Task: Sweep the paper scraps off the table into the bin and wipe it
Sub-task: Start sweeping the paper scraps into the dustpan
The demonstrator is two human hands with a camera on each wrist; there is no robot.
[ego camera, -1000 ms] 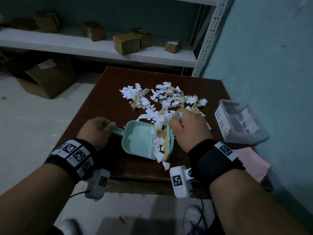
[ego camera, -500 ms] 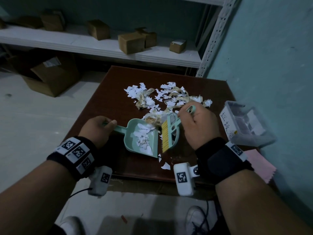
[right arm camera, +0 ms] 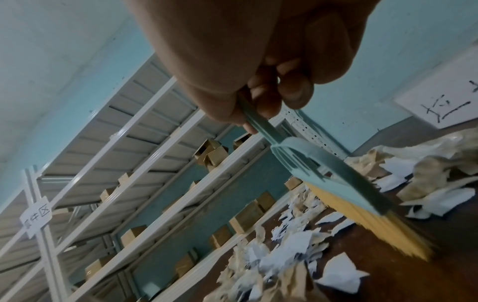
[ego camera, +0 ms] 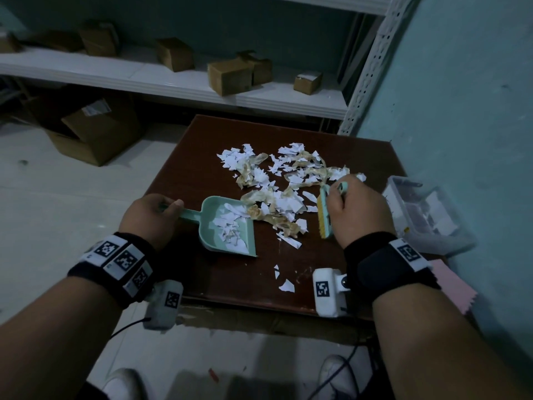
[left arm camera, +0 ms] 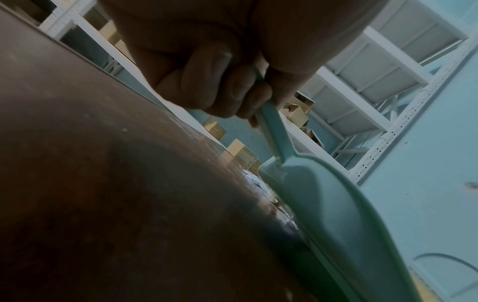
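Note:
White and tan paper scraps point(ego camera: 277, 180) lie heaped on the dark brown table point(ego camera: 196, 157). A mint-green dustpan point(ego camera: 230, 226) rests on the table with scraps inside; my left hand point(ego camera: 150, 215) grips its handle point(left arm camera: 269, 122). My right hand point(ego camera: 357, 209) holds a mint brush point(ego camera: 323, 215) with yellow bristles point(right arm camera: 375, 224), upright on the table at the right side of the pile, a gap of loose scraps between it and the pan. A few scraps point(ego camera: 285, 284) lie near the front edge.
A clear plastic box point(ego camera: 424, 212) with a handwritten label stands at the table's right edge against the teal wall. A pink cloth point(ego camera: 452, 284) lies at the front right corner. White shelving point(ego camera: 173, 82) with cardboard boxes stands behind the table.
My right hand has carried the brush from the dustpan's mouth out to the right side of the pile. The dustpan now holds swept scraps and stays with my left hand.

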